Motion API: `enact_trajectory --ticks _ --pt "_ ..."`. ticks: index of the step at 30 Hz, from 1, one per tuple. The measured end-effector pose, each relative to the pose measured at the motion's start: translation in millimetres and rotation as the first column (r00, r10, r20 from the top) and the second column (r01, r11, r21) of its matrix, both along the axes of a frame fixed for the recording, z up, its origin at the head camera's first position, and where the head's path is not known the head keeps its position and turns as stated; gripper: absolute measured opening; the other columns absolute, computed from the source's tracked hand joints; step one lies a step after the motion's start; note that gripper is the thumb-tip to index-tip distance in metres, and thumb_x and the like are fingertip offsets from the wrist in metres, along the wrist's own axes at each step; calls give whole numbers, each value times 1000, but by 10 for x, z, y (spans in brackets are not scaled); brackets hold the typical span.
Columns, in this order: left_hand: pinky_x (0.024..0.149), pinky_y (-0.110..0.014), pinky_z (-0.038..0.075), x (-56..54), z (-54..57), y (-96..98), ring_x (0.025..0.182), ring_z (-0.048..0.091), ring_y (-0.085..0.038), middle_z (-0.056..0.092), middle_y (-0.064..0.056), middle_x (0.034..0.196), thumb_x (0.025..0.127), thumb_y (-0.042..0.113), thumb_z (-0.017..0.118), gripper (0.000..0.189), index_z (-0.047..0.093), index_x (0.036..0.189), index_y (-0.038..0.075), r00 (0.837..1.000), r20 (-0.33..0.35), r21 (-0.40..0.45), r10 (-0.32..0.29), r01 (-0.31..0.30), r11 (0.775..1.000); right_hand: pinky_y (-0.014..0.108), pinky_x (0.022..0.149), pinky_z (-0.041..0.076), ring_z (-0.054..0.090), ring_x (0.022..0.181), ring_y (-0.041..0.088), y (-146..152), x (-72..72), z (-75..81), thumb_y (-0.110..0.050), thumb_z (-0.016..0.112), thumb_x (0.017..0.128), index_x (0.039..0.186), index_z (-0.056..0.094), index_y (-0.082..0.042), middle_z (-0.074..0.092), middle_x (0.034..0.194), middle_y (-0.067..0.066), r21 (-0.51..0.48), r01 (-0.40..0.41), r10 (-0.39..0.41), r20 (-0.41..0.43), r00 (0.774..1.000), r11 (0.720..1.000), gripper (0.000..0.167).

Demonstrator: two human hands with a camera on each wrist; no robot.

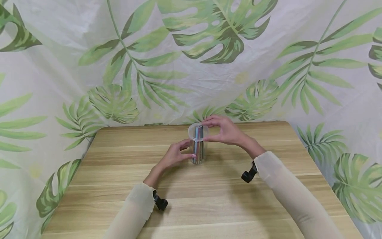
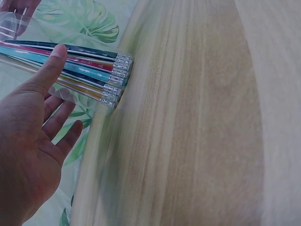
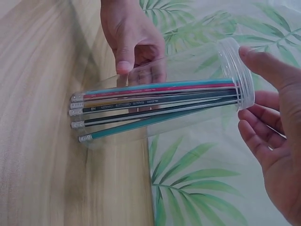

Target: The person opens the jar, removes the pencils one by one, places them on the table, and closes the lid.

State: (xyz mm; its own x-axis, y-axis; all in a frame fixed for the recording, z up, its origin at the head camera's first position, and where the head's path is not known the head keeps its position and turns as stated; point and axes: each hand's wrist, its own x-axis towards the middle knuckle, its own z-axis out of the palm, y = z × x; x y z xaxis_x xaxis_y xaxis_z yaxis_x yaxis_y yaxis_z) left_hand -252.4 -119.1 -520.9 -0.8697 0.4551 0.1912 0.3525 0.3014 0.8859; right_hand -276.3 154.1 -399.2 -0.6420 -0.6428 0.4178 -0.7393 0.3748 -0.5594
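Observation:
A tall clear plastic jar (image 1: 197,151) stands upright on the table, near its back edge. Inside it are several pencils (image 3: 141,104) in teal, red, black and yellow, eraser ends down at the base. My left hand (image 1: 174,154) holds the jar from the left, thumb on the near side and fingers round the far side. At the top, my right hand (image 1: 225,130) grips the clear ribbed lid (image 3: 236,70) between thumb and fingers. In the left wrist view, the left thumb (image 2: 49,66) lies across the jar wall over the pencils.
The wood-grain table (image 1: 191,205) reaches back to a hanging leaf-print cloth (image 1: 191,76) close behind the jar. A black wrist camera (image 1: 160,201) sits on the left sleeve, and another black camera (image 1: 249,173) on the right.

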Motion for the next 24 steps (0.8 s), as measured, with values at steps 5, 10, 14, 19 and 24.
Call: enact_trajectory --ticks 5,10,14,19,24 --pt "117 -48 49 -5 8 0 134 62 -40 64 -23 144 86 11 90 72 56 147 -5 1000 5 -8 1 -1 1000 47 97 61 73 109 29 -22 2 0 -25 97 79 123 77 0 74 126 14 -7 2 -3 -42 999 1000 55" --pt "116 -49 49 -9 10 -1 134 62 -40 64 -23 144 86 11 89 72 56 148 -6 1000 2 -5 -2 2 1000 47 100 60 71 116 31 -39 -4 -2 -26 97 78 124 77 -1 73 129 16 6 12 -12 -38 999 1000 56" --pt "116 -49 50 -9 8 -2 134 62 -39 65 -22 143 86 11 90 71 57 147 -5 1000 4 3 -4 4 1000 49 104 58 68 122 35 -53 3 5 -27 98 77 125 76 0 73 130 17 15 14 -13 -42 999 1000 59" --pt "116 -50 50 -9 6 8 133 62 -41 64 -24 143 85 8 90 71 57 146 -7 1000 7 16 -4 4 1000 50 106 57 68 123 35 -56 -10 3 -26 97 78 127 75 0 73 132 16 17 1 -1 -17 1000 1000 59" --pt "117 -55 48 -11 -6 20 134 60 -45 62 -28 144 86 3 88 72 53 148 -10 1000 4 9 3 -3 1000 50 110 55 64 130 34 -35 -34 -1 -22 94 82 131 74 -3 70 137 15 2 -13 13 85 996 1000 56"
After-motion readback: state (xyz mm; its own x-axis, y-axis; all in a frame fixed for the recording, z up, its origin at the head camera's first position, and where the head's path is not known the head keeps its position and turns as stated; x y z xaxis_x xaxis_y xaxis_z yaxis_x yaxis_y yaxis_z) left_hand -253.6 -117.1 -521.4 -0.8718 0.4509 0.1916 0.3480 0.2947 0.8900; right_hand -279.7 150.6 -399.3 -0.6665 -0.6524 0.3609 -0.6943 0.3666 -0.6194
